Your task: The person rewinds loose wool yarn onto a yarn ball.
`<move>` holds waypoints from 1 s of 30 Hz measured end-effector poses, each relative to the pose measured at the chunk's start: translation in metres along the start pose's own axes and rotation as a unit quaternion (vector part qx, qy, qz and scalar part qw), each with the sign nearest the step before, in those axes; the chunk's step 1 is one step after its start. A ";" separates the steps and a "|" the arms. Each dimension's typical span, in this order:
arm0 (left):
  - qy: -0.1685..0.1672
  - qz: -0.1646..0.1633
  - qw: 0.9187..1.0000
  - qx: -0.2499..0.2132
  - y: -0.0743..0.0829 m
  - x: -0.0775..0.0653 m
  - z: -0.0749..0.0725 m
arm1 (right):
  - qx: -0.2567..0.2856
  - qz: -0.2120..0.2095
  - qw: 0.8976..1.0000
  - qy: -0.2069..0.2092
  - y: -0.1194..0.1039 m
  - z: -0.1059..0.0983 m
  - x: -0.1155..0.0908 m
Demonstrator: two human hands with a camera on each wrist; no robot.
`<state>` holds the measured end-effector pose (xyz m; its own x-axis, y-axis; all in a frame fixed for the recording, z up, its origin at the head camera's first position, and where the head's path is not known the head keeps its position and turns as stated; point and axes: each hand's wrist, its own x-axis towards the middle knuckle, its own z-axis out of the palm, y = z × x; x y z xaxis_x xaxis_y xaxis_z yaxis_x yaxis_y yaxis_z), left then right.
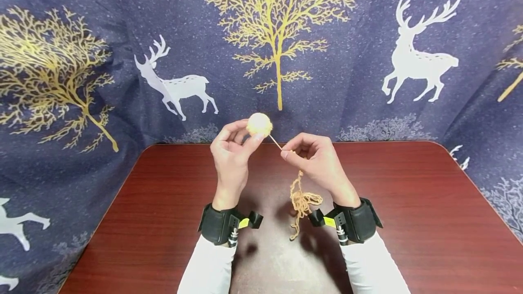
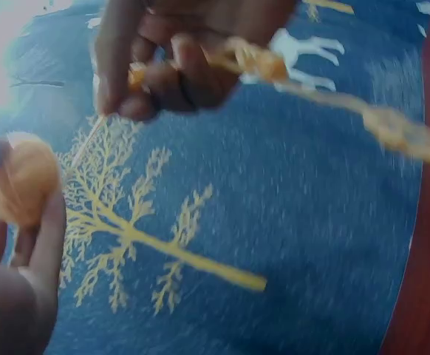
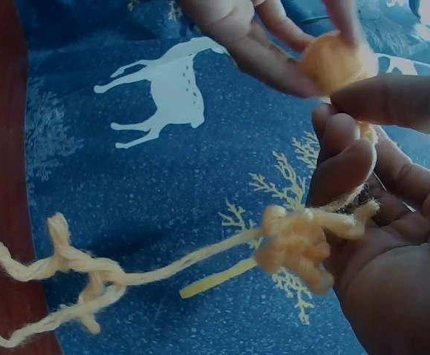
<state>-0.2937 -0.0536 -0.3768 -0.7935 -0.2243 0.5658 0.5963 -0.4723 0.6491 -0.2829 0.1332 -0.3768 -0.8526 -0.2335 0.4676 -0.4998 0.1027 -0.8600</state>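
A small, round ball of pale yellow-orange yarn (image 1: 259, 124) is held up between the thumb and fingers of my left hand (image 1: 233, 153). From it a thin, taut strand (image 1: 276, 142) slants down to my right hand (image 1: 316, 158), which pinches it between thumb and forefinger. Below the right hand hangs a loose, kinked tangle of the same yarn (image 1: 303, 201). In the right wrist view a knotted clump (image 3: 296, 244) sits by the curled fingers, with looped yarn trailing left. The left wrist view shows the ball (image 2: 26, 177) apart from the right hand (image 2: 178, 66).
Both hands are above a dark red wooden table (image 1: 163, 203) with a pale sheen down its middle. Behind its far edge hangs a blue cloth (image 1: 327, 85) printed with white deer and golden trees. Black camera straps (image 1: 218, 223) circle both wrists.
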 end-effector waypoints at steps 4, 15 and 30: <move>0.001 0.039 0.987 0.155 -0.003 0.002 -0.007 | -0.013 -0.003 1.000 -0.006 -0.002 0.000 -0.001; -0.229 0.002 0.913 0.338 -0.006 0.002 -0.021 | 0.075 -0.006 0.995 0.061 -0.003 -0.009 -0.003; -0.427 -0.120 0.893 0.072 0.010 0.000 -0.021 | 0.194 0.009 0.975 0.110 0.001 -0.010 0.002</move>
<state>-0.2901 -0.0759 -0.3810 -0.5556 0.6297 0.5430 0.4801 -0.2902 0.8278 -0.2867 0.1422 -0.3748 -0.8943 -0.0179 0.4471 -0.4250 -0.2787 -0.8612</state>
